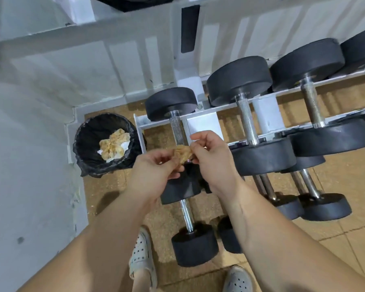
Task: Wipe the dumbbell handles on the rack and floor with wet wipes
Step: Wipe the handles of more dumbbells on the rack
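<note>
One wipe [182, 153] pinched by left hand [154, 171], right hand [213, 161], tan floor [335, 234], white wall [30, 144]

The tan speckled tiled floor [335, 239] under me carries a white metal two-rail rack [201, 121]. Across its rails lie black round-headed dumbbells with steel handles: a small dumbbell [171, 103] at the left end, a larger dumbbell [247, 121] just beside it, a third dumbbell [312, 106] further right, and a fourth dumbbell [360, 47] cut off by the right edge. On the floor itself lie a black floor dumbbell [187, 213] near my feet, a second black head [226, 232] just right of it, and a pair of black dumbbells [327, 207] reaching under the rack. A round bin lined with black plastic [105, 167] stands left of the rack. My white perforated clogs [141, 256] stand on the floor too.
</note>
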`<state>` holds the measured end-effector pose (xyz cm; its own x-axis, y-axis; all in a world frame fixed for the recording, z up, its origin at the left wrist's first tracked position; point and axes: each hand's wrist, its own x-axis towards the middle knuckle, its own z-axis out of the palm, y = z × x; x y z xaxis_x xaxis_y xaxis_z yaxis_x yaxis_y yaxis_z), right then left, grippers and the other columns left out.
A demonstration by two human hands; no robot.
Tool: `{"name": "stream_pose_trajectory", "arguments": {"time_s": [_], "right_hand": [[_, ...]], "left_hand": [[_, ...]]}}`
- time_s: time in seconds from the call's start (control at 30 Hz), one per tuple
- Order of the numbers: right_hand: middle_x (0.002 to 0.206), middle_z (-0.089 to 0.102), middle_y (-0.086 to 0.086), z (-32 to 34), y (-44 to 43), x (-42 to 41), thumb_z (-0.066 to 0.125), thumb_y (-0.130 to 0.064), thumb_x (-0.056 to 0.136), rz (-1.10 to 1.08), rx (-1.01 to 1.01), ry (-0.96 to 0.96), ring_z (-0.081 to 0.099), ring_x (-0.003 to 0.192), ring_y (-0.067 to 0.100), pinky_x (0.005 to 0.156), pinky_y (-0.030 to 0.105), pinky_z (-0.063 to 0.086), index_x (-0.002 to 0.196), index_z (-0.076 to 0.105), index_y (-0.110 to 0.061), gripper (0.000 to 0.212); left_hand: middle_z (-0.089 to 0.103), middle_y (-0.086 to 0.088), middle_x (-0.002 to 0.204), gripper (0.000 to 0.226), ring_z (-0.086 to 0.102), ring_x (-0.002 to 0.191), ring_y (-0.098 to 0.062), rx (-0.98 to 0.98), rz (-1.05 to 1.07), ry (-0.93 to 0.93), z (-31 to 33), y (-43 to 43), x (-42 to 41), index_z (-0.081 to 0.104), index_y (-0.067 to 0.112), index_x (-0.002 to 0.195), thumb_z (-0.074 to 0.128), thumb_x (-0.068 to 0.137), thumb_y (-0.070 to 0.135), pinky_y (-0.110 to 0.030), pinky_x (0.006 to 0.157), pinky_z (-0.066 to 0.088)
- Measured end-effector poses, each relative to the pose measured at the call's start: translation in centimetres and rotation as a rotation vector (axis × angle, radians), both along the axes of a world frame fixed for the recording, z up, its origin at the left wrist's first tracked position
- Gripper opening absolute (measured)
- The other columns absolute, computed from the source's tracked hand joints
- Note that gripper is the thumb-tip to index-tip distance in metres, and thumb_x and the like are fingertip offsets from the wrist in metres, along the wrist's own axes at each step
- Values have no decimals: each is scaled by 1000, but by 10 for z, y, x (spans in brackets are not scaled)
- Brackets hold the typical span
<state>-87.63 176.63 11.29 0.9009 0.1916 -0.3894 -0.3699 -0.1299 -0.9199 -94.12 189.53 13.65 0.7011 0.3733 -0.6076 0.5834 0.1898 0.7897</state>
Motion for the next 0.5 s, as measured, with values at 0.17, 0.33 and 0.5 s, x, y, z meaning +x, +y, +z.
{"name": "stream_pose_trajectory", "arguments": {"time_s": [0.17, 0.33, 0.5], "right_hand": [[76, 61, 4, -8, 23, 23, 63, -9, 96, -44, 24, 49, 57, 63, 13, 61, 27, 48, 101, 65, -16, 9], [82, 68, -1, -17, 28, 27, 77, -16, 87, 183, -23, 92, 64, 73, 5, 71, 17, 47, 118, 69, -19, 32], [83, 72, 18, -27, 37, 36, 69, -11, 90, -54, -16, 100, 67, 76, 33, 75, 44, 56, 94, 76, -20, 13]], "left_hand": [[71, -3, 72, 16, 69, 65, -19, 10, 41, -9, -12, 27, 19, 71, 10, 87, 65, 94, -3, -28, 64, 58], [69, -5, 87, 18, 62, 69, -12, 25, -118, -3, -24, 41, 29, 73, 19, 101, 61, 99, 6, -27, 69, 54], [64, 5, 84, 28, 57, 66, -4, 134, -216, 26, -40, 52, 32, 69, 31, 119, 58, 102, 12, -24, 70, 52]]}}
